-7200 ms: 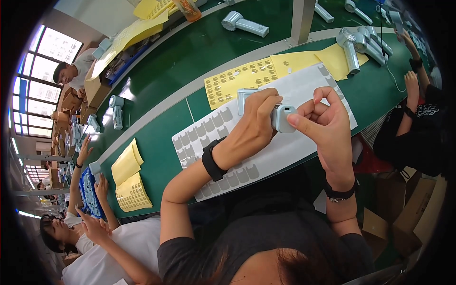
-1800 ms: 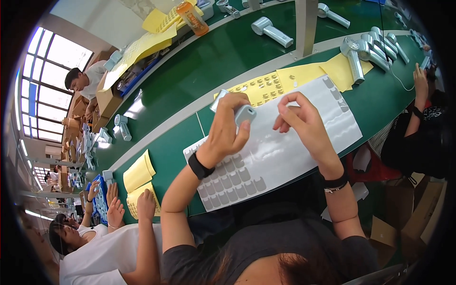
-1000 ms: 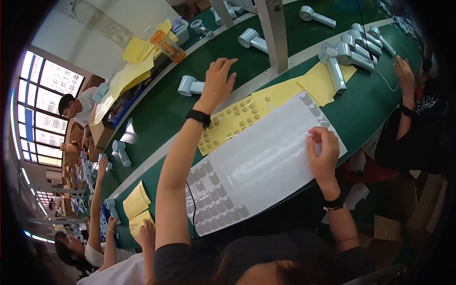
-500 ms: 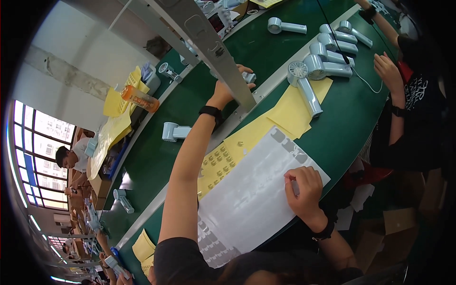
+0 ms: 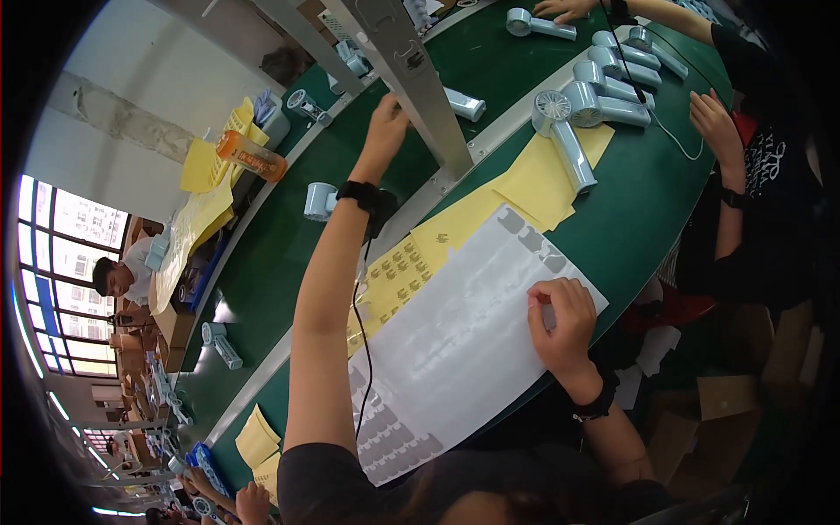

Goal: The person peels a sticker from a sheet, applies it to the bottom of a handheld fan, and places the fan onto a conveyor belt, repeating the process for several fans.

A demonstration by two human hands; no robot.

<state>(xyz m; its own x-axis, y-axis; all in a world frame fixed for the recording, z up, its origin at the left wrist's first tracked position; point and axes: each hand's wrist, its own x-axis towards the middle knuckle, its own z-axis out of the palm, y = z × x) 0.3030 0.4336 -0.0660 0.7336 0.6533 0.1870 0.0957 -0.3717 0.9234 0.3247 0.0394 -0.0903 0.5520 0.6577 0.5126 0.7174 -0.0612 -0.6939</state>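
My left hand (image 5: 383,136) reaches over the green work surface beside a slanted metal post (image 5: 420,96). Its fingertips are partly covered by the post, so their grip cannot be made out. The handle of a light-blue handheld fan (image 5: 465,105) sticks out on the post's other side. My right hand (image 5: 564,324) is closed, thumb against curled fingers, over a white sticker sheet (image 5: 464,341) with grey shapes at its ends. Whatever its fingers pinch is hidden. Under the sheet lies yellow backing paper (image 5: 398,276) with small dark shapes.
Several light-blue fans (image 5: 604,101) lie in a row at right, one fan (image 5: 560,140) on yellow paper. Another fan (image 5: 320,201) is left of my forearm. A co-worker's hand (image 5: 564,9) is at a far fan (image 5: 535,24). An orange bottle (image 5: 251,157) stands far left.
My left hand has moved left and away, from the fan it was on to the post's other side. The fan's handle shows more. A co-worker's hand has come to the far fan.
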